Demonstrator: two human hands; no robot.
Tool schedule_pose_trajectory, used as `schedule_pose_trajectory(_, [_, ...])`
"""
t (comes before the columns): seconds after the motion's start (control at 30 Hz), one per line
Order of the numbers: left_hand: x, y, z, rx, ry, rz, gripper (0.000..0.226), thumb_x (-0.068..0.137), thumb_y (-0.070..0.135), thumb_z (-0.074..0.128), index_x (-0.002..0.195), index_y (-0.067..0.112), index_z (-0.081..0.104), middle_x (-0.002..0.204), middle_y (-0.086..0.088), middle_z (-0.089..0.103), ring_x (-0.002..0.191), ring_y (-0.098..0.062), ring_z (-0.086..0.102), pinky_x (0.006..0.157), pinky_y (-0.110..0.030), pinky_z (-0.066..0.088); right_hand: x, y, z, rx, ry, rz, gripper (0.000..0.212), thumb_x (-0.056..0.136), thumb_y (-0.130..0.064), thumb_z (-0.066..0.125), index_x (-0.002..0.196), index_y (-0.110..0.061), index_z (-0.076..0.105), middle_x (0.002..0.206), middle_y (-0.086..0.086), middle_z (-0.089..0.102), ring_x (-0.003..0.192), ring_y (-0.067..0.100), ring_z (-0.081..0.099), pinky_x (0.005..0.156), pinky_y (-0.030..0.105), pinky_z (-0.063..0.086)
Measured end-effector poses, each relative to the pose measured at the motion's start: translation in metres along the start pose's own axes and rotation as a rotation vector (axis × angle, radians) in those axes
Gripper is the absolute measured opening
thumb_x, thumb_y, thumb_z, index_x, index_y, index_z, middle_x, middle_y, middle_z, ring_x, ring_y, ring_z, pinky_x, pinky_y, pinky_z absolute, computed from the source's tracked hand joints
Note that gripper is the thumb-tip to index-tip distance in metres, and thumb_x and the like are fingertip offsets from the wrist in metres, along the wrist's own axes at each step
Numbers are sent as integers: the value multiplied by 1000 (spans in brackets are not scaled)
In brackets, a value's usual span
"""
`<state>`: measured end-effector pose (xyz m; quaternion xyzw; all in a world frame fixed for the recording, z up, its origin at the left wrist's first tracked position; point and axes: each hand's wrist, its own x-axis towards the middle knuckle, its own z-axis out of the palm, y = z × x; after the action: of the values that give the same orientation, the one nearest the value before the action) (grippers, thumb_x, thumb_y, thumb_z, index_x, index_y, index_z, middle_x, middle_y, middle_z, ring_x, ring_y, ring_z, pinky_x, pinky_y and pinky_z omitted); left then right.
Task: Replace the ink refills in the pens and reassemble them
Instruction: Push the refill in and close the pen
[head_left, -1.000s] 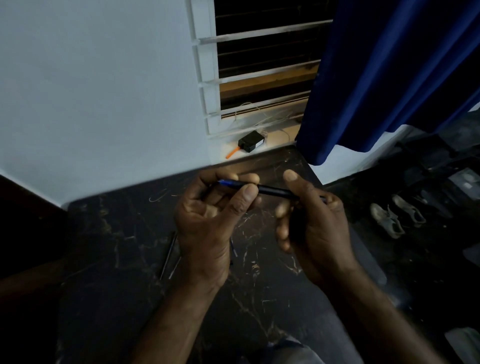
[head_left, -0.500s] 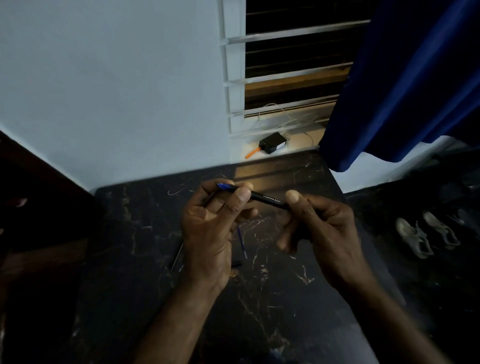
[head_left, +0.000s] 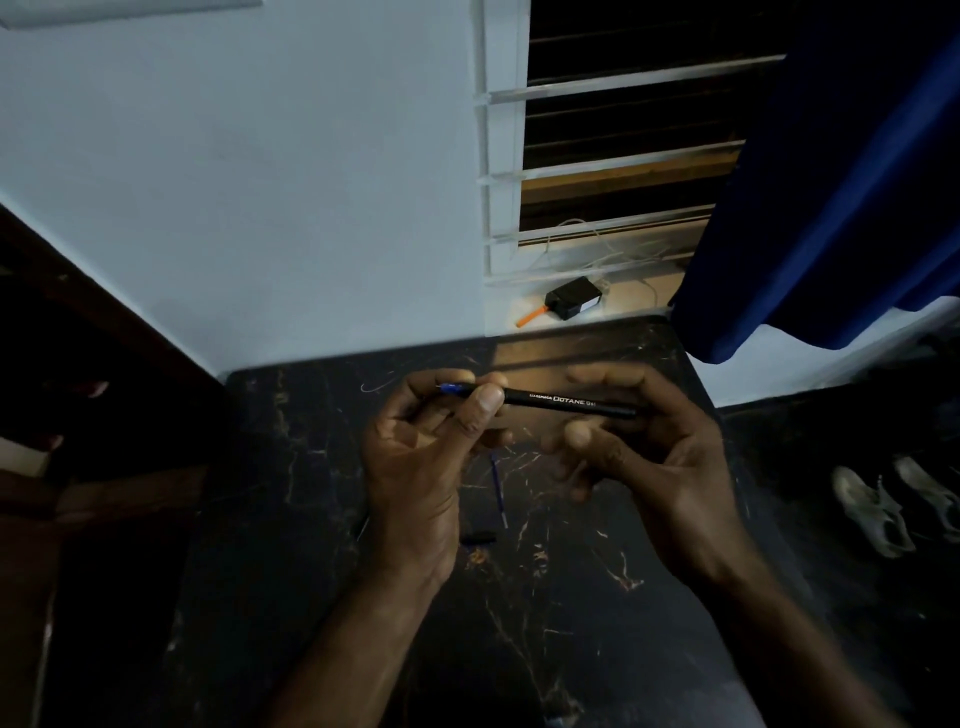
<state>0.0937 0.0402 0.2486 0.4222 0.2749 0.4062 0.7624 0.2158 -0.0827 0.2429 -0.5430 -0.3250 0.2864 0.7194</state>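
Note:
I hold a black pen (head_left: 566, 401) with white lettering level above the dark marble table (head_left: 291, 519). Its blue tip end (head_left: 451, 387) points left. My left hand (head_left: 421, 457) pinches the tip end between thumb and fingers. My right hand (head_left: 654, 457) curls around the pen's back end, which is hidden inside the fingers. On the table below the hands lie a blue refill (head_left: 497, 487) and a short black pen part (head_left: 478, 538). Another thin piece (head_left: 362, 527) peeks out left of my left wrist.
A black box (head_left: 574, 304) and an orange item (head_left: 530, 316) rest on the window sill behind the table. A blue curtain (head_left: 831, 208) hangs at the right. Shoes (head_left: 878, 512) lie on the floor to the right. Dark wooden furniture (head_left: 78, 467) stands left.
The view has shifted right, so the scene sits further right in frame. My right thumb has come off the pen barrel, showing its lettering. Both hands keep their hold.

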Motion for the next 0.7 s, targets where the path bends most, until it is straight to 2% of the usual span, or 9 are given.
schedule_pose_trajectory(0.1, [1,1,1,7,13,-10,19,75,7,78,91,12,70,93,-10,80,75,-17,76,60,-26,60,4,1,-4,12,10,-24,18,89,2,66,106,8,63,82,23,74,70,38,70,55,45,54])
schedule_pose_trajectory(0.2, [-1,0,3,-6,11,-34,22,77,3,83,93,12,71,95,-9,81,81,-16,77,62,-24,60,7,1,-7,7,6,-13,13,92,0,63,98,11,63,77,24,73,66,37,69,54,43,54])
schedule_pose_trajectory(0.37, [-4,-3,9,-22,10,-45,20,76,4,77,94,11,71,95,-9,81,85,-15,77,63,-23,60,8,5,-9,-77,24,19,40,100,-19,55,76,11,63,55,24,63,44,36,60,49,44,51])
schedule_pose_trajectory(0.43, [-4,-5,10,-15,11,-43,21,77,1,80,95,11,73,96,-9,81,88,-16,77,64,-24,60,7,7,-13,-35,6,82,41,102,-24,51,82,8,68,56,26,64,45,36,61,50,45,51])
schedule_pose_trajectory(0.53, [-1,-6,10,5,34,-27,23,76,3,84,95,12,74,99,-11,81,93,-18,77,64,-26,61,7,6,-16,55,-45,107,26,98,-19,59,112,3,65,76,28,70,65,35,68,54,39,53])
schedule_pose_trajectory(0.57, [-1,-6,10,11,39,-24,24,74,6,85,95,13,75,99,-12,81,93,-19,77,64,-26,61,7,6,-16,59,-42,92,24,95,-11,63,113,4,63,79,28,71,68,34,69,55,38,54])
schedule_pose_trajectory(0.63, [-1,-6,11,19,37,-24,25,69,12,81,94,14,76,99,-12,81,94,-19,77,64,-26,61,7,8,-17,54,-15,62,17,90,0,67,103,9,62,77,25,72,66,30,69,54,37,54])
schedule_pose_trajectory(0.7, [-2,-7,12,17,21,-30,23,68,14,81,91,17,79,100,-12,81,93,-19,78,64,-25,60,7,8,-18,35,-4,50,15,92,-4,65,93,11,61,70,24,68,60,30,66,52,37,53])
